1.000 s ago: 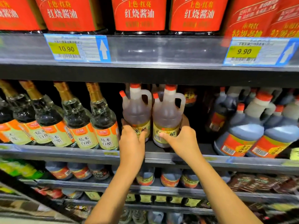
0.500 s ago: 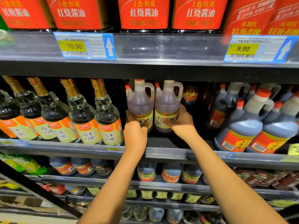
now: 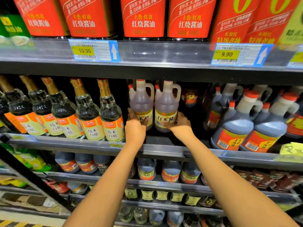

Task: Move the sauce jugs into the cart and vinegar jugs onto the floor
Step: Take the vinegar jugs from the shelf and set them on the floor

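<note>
Left hand (image 3: 135, 128): centre of frame, reaching into the middle shelf (image 3: 164, 149). Grip clamped on the lower body of the left white rice vinegar jug (image 3: 141, 100), with the thumb across its label.
Right hand (image 3: 180, 124): just right of centre. Grip clamped on the right white rice vinegar jug (image 3: 166, 104), with the fingers wrapped round the label's right side and the thumb below its front.
Jugs: both upright and side by side, touching or nearly so. Pale liquid, red caps, and loop handles on their right sides.
Jug bases: cannot tell whether they rest on the shelf or hang just above it — the area beneath is dark.
Left of the jugs: a row of glass rice vinegar bottles (image 3: 91, 112) with gold foil necks, leaning left in the picture.
Right of the jugs: dark vinegar jugs (image 3: 237, 123) with orange labels, near the shelf front.
Upper frame: red-labelled soy sauce bottles (image 3: 142, 17) on the top shelf. Below them are the 10.90 price tag (image 3: 85, 50) at upper left and the 9.90 price tag (image 3: 227, 54) at upper right.
Lower frame: small dark jugs (image 3: 170, 172) on the next shelf down, between the two forearms — the labels are blurred.
</note>
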{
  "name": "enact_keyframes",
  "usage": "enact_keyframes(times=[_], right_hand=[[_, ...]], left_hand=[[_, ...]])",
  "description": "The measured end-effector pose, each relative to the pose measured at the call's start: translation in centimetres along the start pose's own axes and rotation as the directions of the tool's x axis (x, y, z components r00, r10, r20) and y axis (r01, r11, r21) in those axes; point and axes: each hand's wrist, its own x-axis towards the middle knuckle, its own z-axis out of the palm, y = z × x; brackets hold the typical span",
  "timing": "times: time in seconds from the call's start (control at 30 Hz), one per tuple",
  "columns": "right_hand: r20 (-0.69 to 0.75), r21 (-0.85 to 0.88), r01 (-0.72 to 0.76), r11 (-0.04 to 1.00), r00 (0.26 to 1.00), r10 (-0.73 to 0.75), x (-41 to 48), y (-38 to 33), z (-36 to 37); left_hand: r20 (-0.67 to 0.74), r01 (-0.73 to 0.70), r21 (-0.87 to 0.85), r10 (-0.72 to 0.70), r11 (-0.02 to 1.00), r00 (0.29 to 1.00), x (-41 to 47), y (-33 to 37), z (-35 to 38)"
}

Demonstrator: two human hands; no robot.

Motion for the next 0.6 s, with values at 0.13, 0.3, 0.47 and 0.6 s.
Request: enact_keyframes(times=[0.13,0.3,0.47,0.6], right_hand=[[0.031,0.014,-0.029,0.999,0.999,0.029,-0.4,-0.5,-0.3],[0.044,0.034,0.052,0.998,0.998,-0.053,-4.4,-0.7,-0.7],[0.067,-0.237,0.310,0.921,0.951,-0.303,-10.1,-0.4,0.7],[0.213,-0.361,0.516,0.777,0.856,-0.470,-15.3,-1.1,4.0]], left_hand=[[0.017,0.040,0.024,-0.041,0.999,0.999,-0.2,0.3,-0.4],[0.025,-0.008,0.101,0.006,0.995,1.000,-3.9,1.1,-1.1],[0.008,-0.099,0.279,0.101,0.955,0.995,-9.8,-0.8,-3.4],[0.060,-0.063,0.522,0.037,0.851,0.998,-13.5,-5.1,-6.7]])
